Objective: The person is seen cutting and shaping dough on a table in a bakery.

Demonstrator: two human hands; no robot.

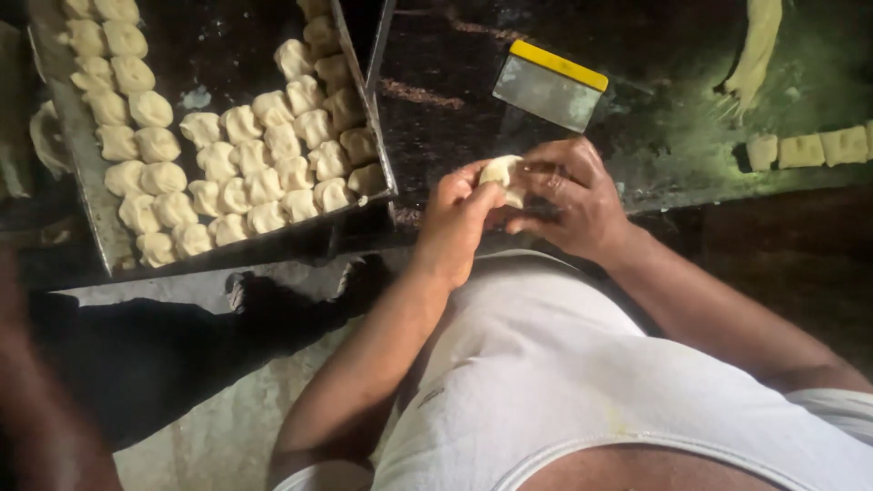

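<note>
Head view: dough piece [502, 173] between 2 hands [459, 214].

A metal tray [86, 159] sits on the left of the dark worktop [455, 100] and carries many pale shaped dough pieces [264, 186] in rows. A scraper [549, 86] with a yellow handle lies near the tray. On the right are square cut dough pieces [802, 150] and a long dough strip [757, 45].

The dough balls [238, 173] are pale cream, the tray [86, 155] grey, the scraper [549, 85] silver with a yellow handle, the shirt [582, 382] white.
</note>
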